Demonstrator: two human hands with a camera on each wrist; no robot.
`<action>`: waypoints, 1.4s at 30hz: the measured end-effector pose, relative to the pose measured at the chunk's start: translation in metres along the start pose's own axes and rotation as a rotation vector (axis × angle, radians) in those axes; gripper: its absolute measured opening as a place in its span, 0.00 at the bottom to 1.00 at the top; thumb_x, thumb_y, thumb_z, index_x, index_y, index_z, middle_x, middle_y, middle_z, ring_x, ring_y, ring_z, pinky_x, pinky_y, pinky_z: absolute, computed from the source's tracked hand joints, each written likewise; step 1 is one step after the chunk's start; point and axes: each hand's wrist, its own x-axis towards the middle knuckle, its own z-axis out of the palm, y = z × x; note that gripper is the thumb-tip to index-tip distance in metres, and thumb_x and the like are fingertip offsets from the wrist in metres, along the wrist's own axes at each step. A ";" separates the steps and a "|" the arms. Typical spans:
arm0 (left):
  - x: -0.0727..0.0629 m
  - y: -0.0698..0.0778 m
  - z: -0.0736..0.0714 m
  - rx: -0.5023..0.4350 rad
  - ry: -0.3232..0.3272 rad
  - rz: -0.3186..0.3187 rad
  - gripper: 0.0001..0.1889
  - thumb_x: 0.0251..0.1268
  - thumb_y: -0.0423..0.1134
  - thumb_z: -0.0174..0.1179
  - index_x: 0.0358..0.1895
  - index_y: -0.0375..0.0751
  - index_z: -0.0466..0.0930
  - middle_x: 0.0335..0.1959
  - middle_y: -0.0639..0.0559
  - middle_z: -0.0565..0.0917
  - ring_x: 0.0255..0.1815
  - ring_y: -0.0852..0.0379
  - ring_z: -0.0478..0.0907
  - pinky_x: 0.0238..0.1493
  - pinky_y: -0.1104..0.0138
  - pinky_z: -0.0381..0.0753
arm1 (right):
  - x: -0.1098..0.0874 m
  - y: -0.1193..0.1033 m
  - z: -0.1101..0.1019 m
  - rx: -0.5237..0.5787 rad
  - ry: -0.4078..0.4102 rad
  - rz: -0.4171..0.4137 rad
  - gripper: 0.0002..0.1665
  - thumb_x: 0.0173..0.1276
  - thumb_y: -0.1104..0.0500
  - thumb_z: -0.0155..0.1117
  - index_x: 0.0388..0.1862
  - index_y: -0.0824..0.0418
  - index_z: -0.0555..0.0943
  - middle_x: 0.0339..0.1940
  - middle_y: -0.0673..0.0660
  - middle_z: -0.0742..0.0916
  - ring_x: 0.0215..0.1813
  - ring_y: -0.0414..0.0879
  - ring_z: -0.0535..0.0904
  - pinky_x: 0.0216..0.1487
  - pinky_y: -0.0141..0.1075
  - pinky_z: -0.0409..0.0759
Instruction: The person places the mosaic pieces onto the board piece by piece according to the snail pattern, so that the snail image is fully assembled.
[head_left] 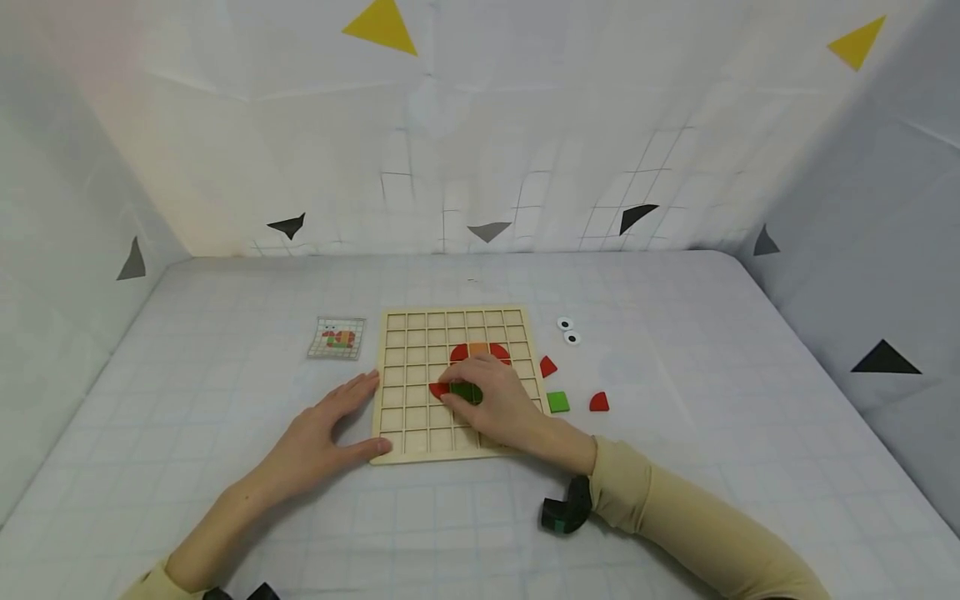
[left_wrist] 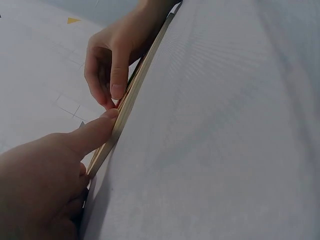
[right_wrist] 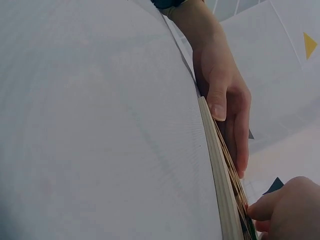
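Observation:
A square wooden grid board (head_left: 416, 417) lies flat on the table. My right hand (head_left: 501, 406) is over its middle, thumb and fingertips pinching a red quarter-circle piece (head_left: 437, 390) at a grid cell. Beside that piece, green pieces (head_left: 467, 392) sit in the grid, partly covered by the hand. Farther up the board, an orange piece (head_left: 477, 348) lies between two red pieces (head_left: 459, 353). My left hand (head_left: 318, 442) rests at the board's left side, its thumb on the near left corner and its fairly straight fingers along the edge.
A small pattern card (head_left: 337, 338) lies left of the board. Right of it are two googly-eye discs (head_left: 566, 324), a red quarter piece (head_left: 547, 367) near the edge, a green square (head_left: 558, 402) and another red quarter piece (head_left: 599, 402). White walls (head_left: 480, 125) enclose the table.

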 end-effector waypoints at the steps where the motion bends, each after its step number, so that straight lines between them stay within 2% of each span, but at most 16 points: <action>1: 0.000 0.000 0.000 -0.002 0.000 -0.001 0.49 0.55 0.70 0.65 0.79 0.59 0.56 0.80 0.51 0.59 0.80 0.40 0.52 0.73 0.37 0.55 | 0.000 -0.001 -0.001 -0.006 0.018 -0.021 0.12 0.62 0.62 0.73 0.46 0.59 0.86 0.42 0.49 0.89 0.47 0.43 0.80 0.49 0.35 0.81; 5: 0.001 -0.001 0.001 -0.010 0.005 0.000 0.49 0.55 0.70 0.65 0.79 0.60 0.57 0.80 0.52 0.60 0.81 0.40 0.52 0.74 0.37 0.54 | 0.002 -0.001 -0.010 -0.005 0.092 -0.084 0.13 0.61 0.65 0.73 0.46 0.62 0.86 0.44 0.52 0.90 0.48 0.46 0.83 0.52 0.40 0.82; 10: 0.003 -0.001 0.002 -0.014 -0.002 -0.008 0.50 0.54 0.70 0.65 0.79 0.59 0.56 0.80 0.53 0.59 0.81 0.42 0.51 0.75 0.38 0.54 | -0.003 0.013 -0.039 0.053 0.045 -0.035 0.13 0.60 0.65 0.75 0.44 0.61 0.87 0.39 0.52 0.90 0.42 0.46 0.82 0.46 0.43 0.83; 11: 0.002 -0.001 0.001 -0.015 -0.004 -0.010 0.50 0.54 0.70 0.65 0.79 0.59 0.56 0.80 0.53 0.59 0.81 0.42 0.51 0.74 0.38 0.54 | -0.007 0.019 -0.045 0.070 0.033 -0.021 0.13 0.59 0.65 0.75 0.44 0.60 0.87 0.39 0.52 0.90 0.41 0.46 0.81 0.42 0.41 0.82; 13: 0.001 -0.001 0.000 -0.011 -0.006 -0.014 0.50 0.54 0.70 0.65 0.79 0.59 0.56 0.80 0.52 0.59 0.81 0.42 0.52 0.74 0.38 0.54 | -0.019 0.032 -0.058 0.081 0.029 -0.009 0.14 0.59 0.65 0.75 0.46 0.60 0.87 0.40 0.53 0.90 0.40 0.48 0.81 0.40 0.41 0.80; 18: 0.001 0.000 -0.001 0.000 -0.002 -0.003 0.51 0.53 0.71 0.65 0.79 0.59 0.57 0.79 0.52 0.60 0.80 0.42 0.53 0.74 0.38 0.56 | -0.055 0.058 -0.091 0.073 0.029 0.060 0.20 0.59 0.66 0.76 0.51 0.58 0.86 0.45 0.51 0.89 0.44 0.46 0.80 0.48 0.36 0.78; 21: 0.001 0.001 -0.001 0.000 -0.002 0.005 0.51 0.53 0.70 0.65 0.79 0.59 0.56 0.79 0.52 0.60 0.80 0.42 0.53 0.74 0.38 0.57 | -0.074 0.068 -0.102 0.055 -0.012 0.060 0.22 0.58 0.66 0.76 0.52 0.57 0.85 0.46 0.50 0.88 0.47 0.43 0.80 0.45 0.33 0.78; 24: 0.001 0.000 -0.001 0.002 -0.001 0.009 0.51 0.54 0.70 0.66 0.79 0.58 0.56 0.79 0.52 0.60 0.80 0.42 0.53 0.74 0.39 0.57 | -0.083 0.074 -0.105 0.047 -0.077 0.029 0.22 0.57 0.64 0.76 0.52 0.55 0.85 0.48 0.49 0.88 0.49 0.41 0.79 0.43 0.30 0.77; 27: 0.001 -0.001 0.000 0.007 0.004 0.009 0.50 0.54 0.70 0.65 0.79 0.59 0.56 0.79 0.52 0.60 0.80 0.42 0.53 0.74 0.39 0.57 | -0.084 0.076 -0.105 0.063 -0.114 -0.003 0.21 0.58 0.63 0.76 0.51 0.55 0.85 0.49 0.48 0.87 0.53 0.41 0.79 0.51 0.30 0.76; 29: 0.000 -0.002 0.000 0.009 0.009 0.006 0.50 0.54 0.70 0.65 0.79 0.59 0.56 0.79 0.52 0.60 0.80 0.42 0.53 0.74 0.39 0.56 | -0.082 0.077 -0.104 0.064 -0.111 -0.016 0.20 0.58 0.63 0.76 0.50 0.55 0.85 0.49 0.48 0.87 0.53 0.41 0.79 0.52 0.28 0.76; 36: -0.002 -0.003 0.002 -0.001 0.009 -0.005 0.51 0.54 0.70 0.65 0.79 0.59 0.55 0.80 0.53 0.59 0.81 0.43 0.53 0.74 0.39 0.57 | -0.082 0.080 -0.102 0.052 -0.077 0.014 0.18 0.58 0.64 0.77 0.47 0.53 0.86 0.46 0.47 0.88 0.46 0.38 0.78 0.32 0.25 0.76; 42: -0.001 -0.001 0.002 -0.006 0.015 0.000 0.51 0.53 0.70 0.66 0.79 0.60 0.56 0.80 0.53 0.60 0.80 0.43 0.53 0.74 0.39 0.56 | -0.082 0.080 -0.102 0.028 -0.062 0.060 0.19 0.59 0.61 0.77 0.50 0.52 0.86 0.46 0.47 0.87 0.46 0.39 0.79 0.32 0.26 0.79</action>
